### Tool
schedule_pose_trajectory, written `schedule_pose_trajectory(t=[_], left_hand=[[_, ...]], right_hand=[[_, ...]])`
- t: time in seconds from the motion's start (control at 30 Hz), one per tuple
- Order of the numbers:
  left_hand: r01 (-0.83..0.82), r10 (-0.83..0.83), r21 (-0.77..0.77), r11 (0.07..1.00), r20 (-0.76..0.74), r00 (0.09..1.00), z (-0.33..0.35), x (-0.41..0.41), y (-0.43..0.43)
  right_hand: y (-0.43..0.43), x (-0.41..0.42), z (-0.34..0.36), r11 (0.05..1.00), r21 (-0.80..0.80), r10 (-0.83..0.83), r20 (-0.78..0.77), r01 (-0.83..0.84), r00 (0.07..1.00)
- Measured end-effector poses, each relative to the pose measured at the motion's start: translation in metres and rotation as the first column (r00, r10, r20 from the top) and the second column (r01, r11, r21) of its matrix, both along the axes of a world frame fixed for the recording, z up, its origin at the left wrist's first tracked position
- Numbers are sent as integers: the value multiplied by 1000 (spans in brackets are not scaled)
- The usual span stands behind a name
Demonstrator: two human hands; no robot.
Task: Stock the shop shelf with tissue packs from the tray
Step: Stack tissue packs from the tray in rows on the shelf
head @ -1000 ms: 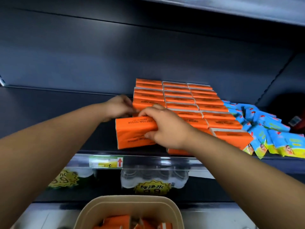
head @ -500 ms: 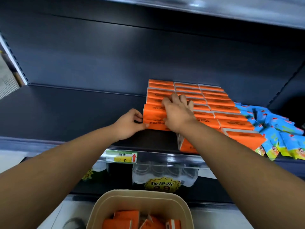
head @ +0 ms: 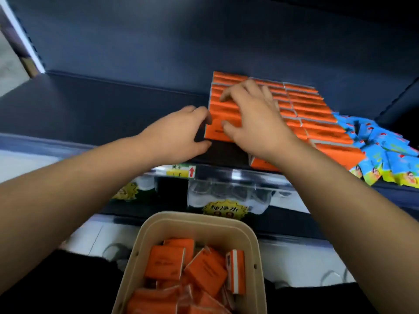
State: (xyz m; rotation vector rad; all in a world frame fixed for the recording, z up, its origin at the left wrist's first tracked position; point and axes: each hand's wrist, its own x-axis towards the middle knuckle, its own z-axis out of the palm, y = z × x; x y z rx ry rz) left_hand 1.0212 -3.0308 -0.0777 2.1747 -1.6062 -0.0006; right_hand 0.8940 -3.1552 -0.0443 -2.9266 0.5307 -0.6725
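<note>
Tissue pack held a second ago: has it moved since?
Yes. The tissue pack went back from the price label, deeper onto the shelf, joining the left row.

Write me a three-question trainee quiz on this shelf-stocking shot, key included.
1. True or false: the tray holds orange tissue packs.
2. What lies on the shelf just right of the stocked packs? A) green boxes B) blue packets C) red cans
3. Fill in: the ____ hand lies on top of the stocked packs, while the other is at their left end.

Key: 1 true. 2 B. 3 right: the right hand is on top, and the left hand is at the end.
</note>
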Motion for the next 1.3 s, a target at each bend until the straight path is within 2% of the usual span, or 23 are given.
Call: schedule_pose_trajectory(t=[0.13,0.27,0.37,0.43,0.5,0.6,0.67,0.77,0.87,0.93,1.03,1.17,1.23,1.3], left_hand=[[56,-56,-19,998,11,998,-29,-37,28],[43,-53,126,991,79,995,-85,-68,50],[87,-132,352,932,107,985,-122,-85,70],[174,-214,464,869,33,976,-141,-92,82],[284,-248,568,773,-141,958,-154,-98,91],[431,-169,697,574,-414,894,-164,-110,98],[496,-79,734,464,-524,848,-167,-115,99],[554,-52,755,352,-575,816,-172,-120,101],[543,-140,805,240,-525,840,-181,-124,101],[514,-191,826,231,-480,856,-187,-125,99],[514,-171,810,281,-485,858,-189,-121,94],[531,-71,795,293,-535,842,-188,-107,95],[528,-22,788,317,-551,834,-188,-98,97],[518,35,784,343,-562,827,-187,-92,98]], right_hand=[[30,-28,-42,983,119,128,79,-137,989],[57,-58,-107,971,216,125,-76,-106,989],[75,-86,-149,964,260,130,-244,-65,961],[86,-100,-172,960,276,153,-358,-52,921],[97,-110,-192,943,332,197,-498,-24,844],[110,-118,-211,890,455,323,-670,25,668],[115,-121,-215,861,508,398,-711,31,579],[115,-128,-221,839,539,444,-758,76,478],[117,-133,-229,869,485,417,-824,99,384],[119,-134,-234,891,440,389,-867,114,312],[122,-134,-246,888,425,381,-894,174,237],[123,-138,-262,871,405,347,-908,278,235],[123,-140,-269,826,436,374,-898,358,232],[120,-141,-275,781,453,369,-890,429,268]])
